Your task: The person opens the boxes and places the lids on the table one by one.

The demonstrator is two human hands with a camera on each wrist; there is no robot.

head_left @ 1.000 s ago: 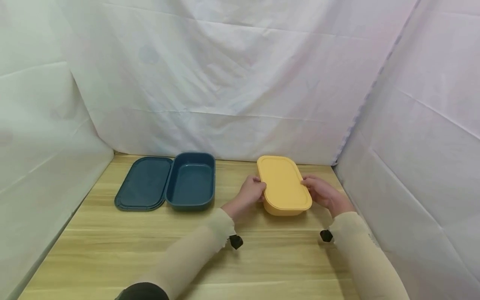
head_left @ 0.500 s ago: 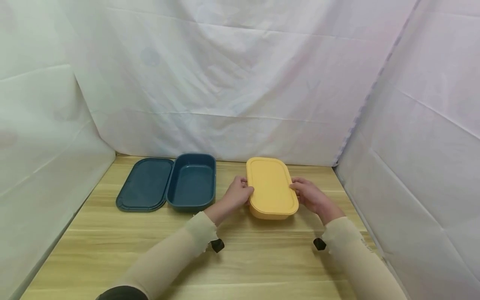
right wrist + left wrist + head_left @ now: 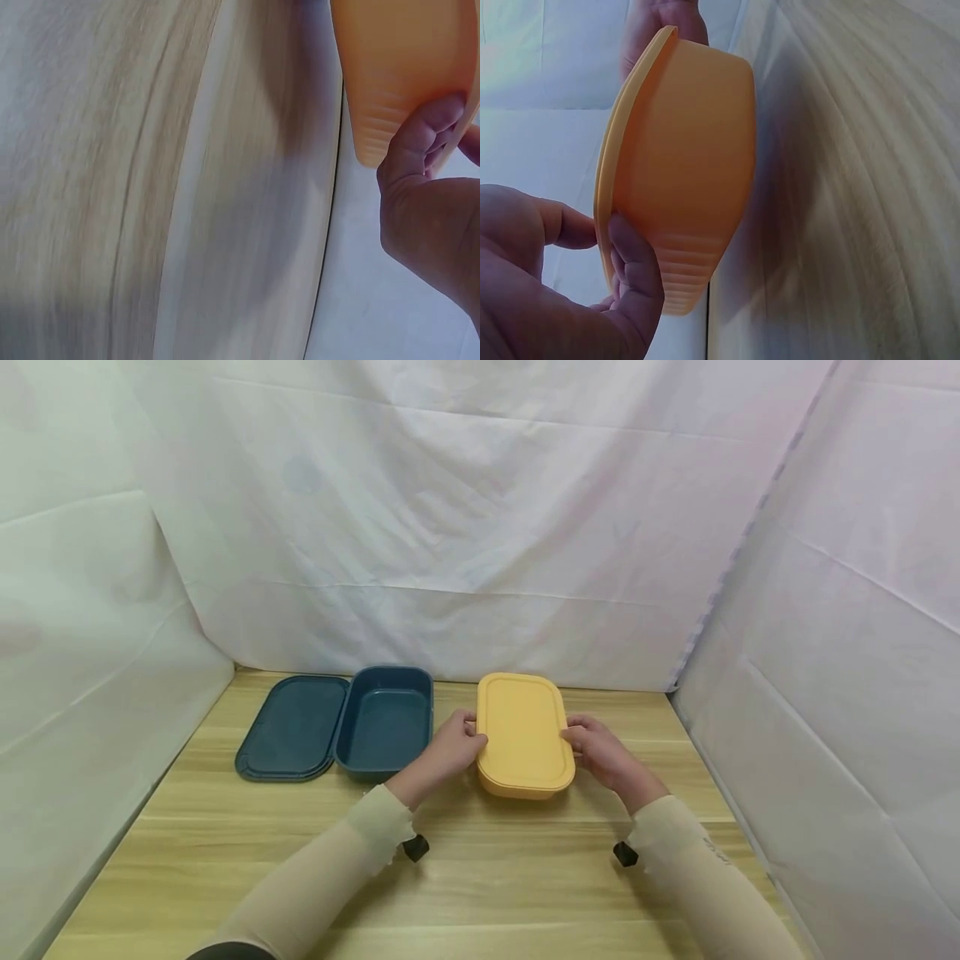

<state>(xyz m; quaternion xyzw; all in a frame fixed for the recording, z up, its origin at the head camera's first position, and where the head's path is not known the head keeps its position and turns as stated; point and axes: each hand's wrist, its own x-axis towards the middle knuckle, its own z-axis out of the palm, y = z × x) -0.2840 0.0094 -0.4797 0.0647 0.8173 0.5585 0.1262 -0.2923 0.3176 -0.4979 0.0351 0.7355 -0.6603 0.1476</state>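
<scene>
A yellow lidded food container point(image 3: 523, 731) lies between my two hands, its long sides running away from me. My left hand point(image 3: 447, 747) pinches the lid rim on the left side, thumb on top and fingers curled underneath. On the opposite side my right hand point(image 3: 604, 752) grips the rim in the same way. The left wrist view shows the container's smooth side wall point(image 3: 697, 127) and ribbed end, its base close to the wooden surface. In the right wrist view, curled fingers point(image 3: 424, 135) press under the rim. Whether the base touches the table cannot be told.
Left of the yellow container stands an open dark blue container point(image 3: 384, 722) with nothing visible inside. Its flat dark blue lid point(image 3: 295, 727) lies against its left side. The wooden table point(image 3: 510, 885) is bounded by white cloth walls point(image 3: 450, 527) at the back and sides.
Both hands have carried the yellow container leftward, closer to the dark blue one, and it has turned a little straighter. The dark blue container and lid have stayed in place.
</scene>
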